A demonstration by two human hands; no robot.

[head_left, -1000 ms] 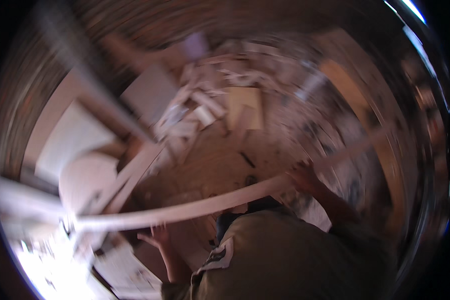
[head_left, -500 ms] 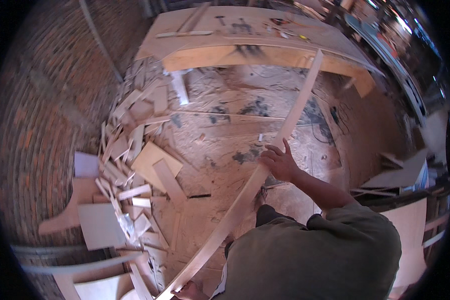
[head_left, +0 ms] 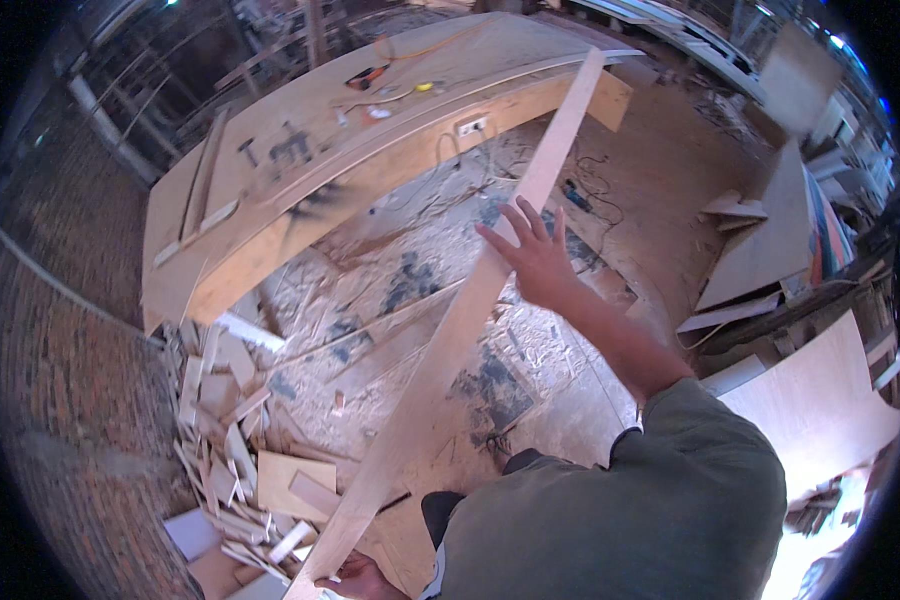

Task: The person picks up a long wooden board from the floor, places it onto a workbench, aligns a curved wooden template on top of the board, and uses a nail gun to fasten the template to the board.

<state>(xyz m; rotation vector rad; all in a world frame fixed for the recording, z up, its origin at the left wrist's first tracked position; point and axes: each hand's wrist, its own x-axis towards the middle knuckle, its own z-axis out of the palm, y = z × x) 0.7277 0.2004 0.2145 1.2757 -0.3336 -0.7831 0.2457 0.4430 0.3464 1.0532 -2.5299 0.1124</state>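
Note:
A long pale wooden plank runs diagonally from the bottom of the view to the upper middle, its far end overlapping the workbench's right end. My right hand lies across it at mid-length, fingers spread and stretched out. My left hand grips the near part at the bottom edge, thumb on the face and fingers mostly hidden. Beyond stands a big plywood-topped workbench with a hammer, an orange-and-black tool, a yellow item and loose strips on top. Whether the plank touches the bench I cannot tell.
Wood offcuts pile along the brick wall at left. A power tool and looped cords lie on the dusty floor right of the plank. Boards and a large curved panel crowd the right side.
The view has swung round toward the workbench, which now fills the upper part. The plank's far end sits higher in view, and my right hand's fingers are more spread.

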